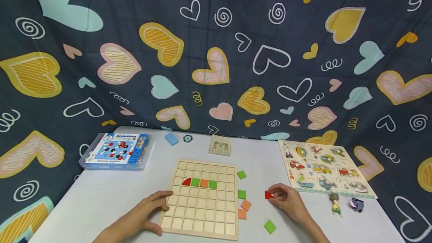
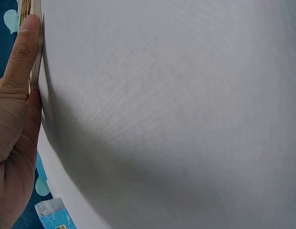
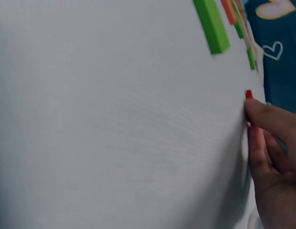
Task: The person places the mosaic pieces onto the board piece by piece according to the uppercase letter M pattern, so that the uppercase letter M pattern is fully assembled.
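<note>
A wooden grid board (image 1: 199,213) lies on the table with a row of tiles in it: a red quarter-round tile (image 1: 187,182), a green tile (image 1: 195,182), an orange tile (image 1: 204,183) and another green tile (image 1: 212,184). My left hand (image 1: 143,213) rests along the board's left edge, fingertips at its side and thumb near the lower corner. In the left wrist view the thumb (image 2: 25,50) lies against the board's side. To the right of the board, my right hand (image 1: 287,201) pinches a red tile (image 1: 268,195) between thumb and fingers, just over the table.
Loose green tiles (image 1: 270,226) and orange tiles (image 1: 242,213) lie right of the board. Behind it are a pattern card (image 1: 220,145), a blue block (image 1: 171,138) and a dark round chip (image 1: 188,138). A boxed set (image 1: 116,151) stands left, a picture puzzle (image 1: 324,168) and small figures (image 1: 335,203) right.
</note>
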Tool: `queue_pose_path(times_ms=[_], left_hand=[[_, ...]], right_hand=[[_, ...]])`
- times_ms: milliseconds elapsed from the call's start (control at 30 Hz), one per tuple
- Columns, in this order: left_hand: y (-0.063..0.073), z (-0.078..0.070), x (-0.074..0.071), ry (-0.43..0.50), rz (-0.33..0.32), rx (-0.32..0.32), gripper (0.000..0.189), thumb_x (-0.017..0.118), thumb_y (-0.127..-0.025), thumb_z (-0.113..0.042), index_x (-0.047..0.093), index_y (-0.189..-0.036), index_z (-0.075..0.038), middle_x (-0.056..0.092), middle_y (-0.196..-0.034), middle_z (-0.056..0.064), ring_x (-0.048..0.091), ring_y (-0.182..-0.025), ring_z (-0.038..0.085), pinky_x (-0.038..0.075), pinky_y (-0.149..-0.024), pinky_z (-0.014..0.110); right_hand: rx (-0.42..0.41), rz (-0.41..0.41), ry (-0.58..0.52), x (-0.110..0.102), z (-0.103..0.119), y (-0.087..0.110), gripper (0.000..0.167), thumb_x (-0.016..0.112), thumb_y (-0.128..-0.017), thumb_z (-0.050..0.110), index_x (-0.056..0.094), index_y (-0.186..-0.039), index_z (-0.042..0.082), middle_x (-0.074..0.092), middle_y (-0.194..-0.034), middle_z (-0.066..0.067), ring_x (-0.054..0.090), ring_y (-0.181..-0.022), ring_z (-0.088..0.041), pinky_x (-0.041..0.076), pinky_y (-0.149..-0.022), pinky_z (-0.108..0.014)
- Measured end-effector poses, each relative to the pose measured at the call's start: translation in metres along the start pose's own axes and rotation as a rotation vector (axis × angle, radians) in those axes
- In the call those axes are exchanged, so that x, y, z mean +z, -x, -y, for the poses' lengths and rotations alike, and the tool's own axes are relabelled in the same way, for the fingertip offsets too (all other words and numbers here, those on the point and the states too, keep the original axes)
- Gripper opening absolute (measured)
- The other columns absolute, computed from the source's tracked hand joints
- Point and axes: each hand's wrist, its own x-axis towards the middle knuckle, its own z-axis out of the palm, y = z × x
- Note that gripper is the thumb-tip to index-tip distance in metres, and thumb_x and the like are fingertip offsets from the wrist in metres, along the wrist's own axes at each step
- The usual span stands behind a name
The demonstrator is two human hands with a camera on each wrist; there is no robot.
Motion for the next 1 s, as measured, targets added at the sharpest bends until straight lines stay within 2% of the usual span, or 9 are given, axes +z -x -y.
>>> queue_pose_path(times_ms=[267, 433, 600, 767, 1000], left_hand=[[0.001, -0.001, 0.001, -0.001, -0.015, 0.008, 0.041, 0.077, -0.069, -0.037, 0.058, -0.101, -0.02, 0.049, -0.133, 0.024, 0.05, -0.119, 0.032, 0.039, -0.098, 0.02], [0.001, -0.002, 0.001, -0.002, -0.02, -0.002, 0.04, 0.077, -0.068, -0.037, 0.058, -0.1, -0.021, 0.049, -0.133, 0.023, 0.05, -0.119, 0.031, 0.039, -0.098, 0.019], [0.001, -0.002, 0.001, 0.008, -0.017, -0.003, 0.04, 0.076, -0.07, -0.038, 0.058, -0.101, -0.02, 0.048, -0.134, 0.023, 0.048, -0.121, 0.029, 0.038, -0.099, 0.018], [0.001, -0.002, 0.0, 0.019, -0.008, -0.012, 0.041, 0.075, -0.071, -0.04, 0.058, -0.103, -0.021, 0.047, -0.135, 0.022, 0.047, -0.123, 0.028, 0.037, -0.099, 0.018], [0.0, -0.002, 0.0, 0.015, -0.004, -0.018, 0.04, 0.076, -0.07, -0.04, 0.058, -0.1, -0.021, 0.048, -0.134, 0.023, 0.049, -0.121, 0.029, 0.039, -0.098, 0.019]], right_hand=[[0.093, -0.176, -0.002, 0.014, 0.004, 0.004, 0.026, 0.079, -0.072, -0.003, 0.069, -0.095, 0.001, 0.07, -0.088, -0.006, 0.06, -0.071, -0.005, 0.051, -0.063, -0.02], [0.108, -0.242, -0.047, 0.02, 0.009, 0.004, 0.026, 0.079, -0.071, -0.006, 0.07, -0.095, -0.001, 0.071, -0.089, -0.009, 0.064, -0.074, -0.009, 0.053, -0.065, -0.02], [0.125, -0.265, -0.138, 0.025, 0.015, 0.001, 0.028, 0.078, -0.072, -0.008, 0.069, -0.098, -0.005, 0.071, -0.092, -0.015, 0.068, -0.079, -0.015, 0.054, -0.069, -0.021], [0.139, -0.258, -0.217, 0.033, 0.025, -0.005, 0.029, 0.076, -0.074, -0.008, 0.067, -0.101, -0.009, 0.07, -0.096, -0.018, 0.067, -0.079, -0.013, 0.054, -0.071, -0.021], [0.13, -0.246, -0.287, 0.05, 0.04, -0.017, 0.03, 0.076, -0.073, -0.009, 0.066, -0.102, -0.01, 0.07, -0.096, -0.019, 0.068, -0.081, -0.016, 0.054, -0.07, -0.021]])
